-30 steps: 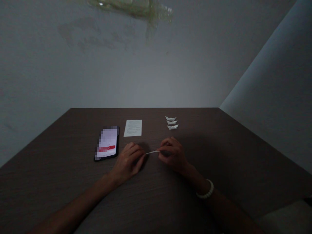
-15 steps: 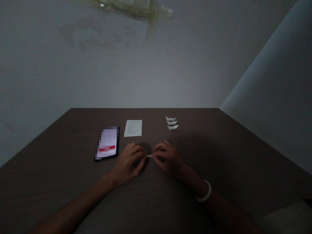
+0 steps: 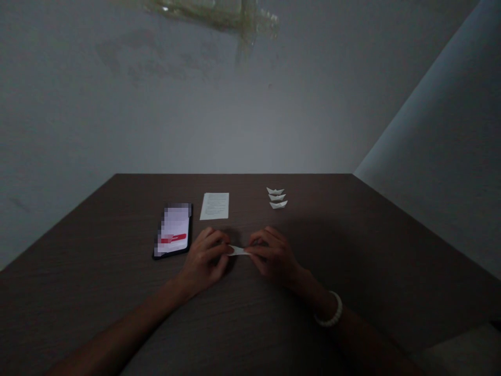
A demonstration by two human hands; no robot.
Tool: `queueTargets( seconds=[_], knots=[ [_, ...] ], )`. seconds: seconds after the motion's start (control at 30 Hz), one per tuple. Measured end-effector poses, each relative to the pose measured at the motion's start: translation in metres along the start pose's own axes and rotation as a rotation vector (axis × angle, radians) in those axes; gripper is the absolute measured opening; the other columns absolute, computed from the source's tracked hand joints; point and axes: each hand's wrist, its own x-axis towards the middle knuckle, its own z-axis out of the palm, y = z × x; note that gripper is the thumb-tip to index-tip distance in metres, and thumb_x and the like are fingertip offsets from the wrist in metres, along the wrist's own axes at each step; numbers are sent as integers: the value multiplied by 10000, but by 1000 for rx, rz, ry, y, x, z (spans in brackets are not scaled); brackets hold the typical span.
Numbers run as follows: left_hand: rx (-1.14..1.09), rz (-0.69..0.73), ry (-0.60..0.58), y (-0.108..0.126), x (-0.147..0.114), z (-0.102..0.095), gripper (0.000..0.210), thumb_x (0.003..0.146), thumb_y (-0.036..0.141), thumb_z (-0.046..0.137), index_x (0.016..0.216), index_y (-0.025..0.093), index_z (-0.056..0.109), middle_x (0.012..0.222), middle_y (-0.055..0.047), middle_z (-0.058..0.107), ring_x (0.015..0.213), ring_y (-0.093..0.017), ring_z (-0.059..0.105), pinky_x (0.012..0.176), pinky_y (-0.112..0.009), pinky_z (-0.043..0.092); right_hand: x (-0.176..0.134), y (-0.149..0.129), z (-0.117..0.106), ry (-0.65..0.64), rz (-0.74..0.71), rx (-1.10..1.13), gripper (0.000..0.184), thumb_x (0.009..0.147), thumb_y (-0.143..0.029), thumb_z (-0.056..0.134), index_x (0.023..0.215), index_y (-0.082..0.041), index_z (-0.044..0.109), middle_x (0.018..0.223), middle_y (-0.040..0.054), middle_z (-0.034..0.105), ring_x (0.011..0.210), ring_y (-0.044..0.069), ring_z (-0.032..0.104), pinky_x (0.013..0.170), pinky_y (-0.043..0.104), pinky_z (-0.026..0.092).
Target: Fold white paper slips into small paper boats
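A small white folded paper [image 3: 238,251] spans the gap between my two hands, just above or on the dark tabletop. My left hand [image 3: 208,256] pinches its left end between thumb and fingers. At the other end, the fingertips of my right hand [image 3: 273,254] are closed on the paper, with a pale bracelet [image 3: 332,312] round that wrist. The ends of the paper are hidden by my fingers. Beyond the right hand, three little white paper boats [image 3: 277,205] stand one behind another.
A phone [image 3: 174,230] with a lit screen lies left of my left hand. Printed paper sheets [image 3: 215,206] lie between the phone and the boats. Behind the brown table [image 3: 156,329] rises a grey wall [image 3: 242,125], stained near the top.
My left hand has shifted slightly left, away from my right hand. More of the folded paper now shows between them, looking wider and pulled out.
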Motion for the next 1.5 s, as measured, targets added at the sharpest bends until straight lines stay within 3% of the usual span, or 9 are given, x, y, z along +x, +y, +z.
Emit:
queueTargets(
  seconds=[0.43,1.1,1.27,1.5],
  knots=[
    [-38,-28,-9,0,3,2,69,814,181,580,851,194,638,915,-49,611,834,-188,530,727,-342,444,1,0,2,21,13,40,118,799,-130,621,792,-228,686,886,37,632,795,179,520,723,323,439],
    [24,-143,104,-2,5,-3,91,814,143,519,749,178,572,848,-40,609,815,-194,540,745,-351,434,-4,19,-5,69,90,-25,118,826,-158,603,825,-225,700,915,35,625,755,156,528,760,328,449],
    [-3,-96,6,1,3,-3,198,829,173,547,1026,166,568,1018,-78,600,953,-219,526,825,-380,444,-4,19,-3,83,38,-8,112,815,-141,616,811,-211,703,912,43,625,755,153,514,714,298,451],
    [94,0,-114,-5,-2,3,130,872,129,507,922,156,624,922,-69,634,861,-213,506,778,-373,429,-6,18,-1,44,16,-2,129,820,-139,623,861,-228,707,934,41,626,788,160,522,731,304,449]
  ],
)
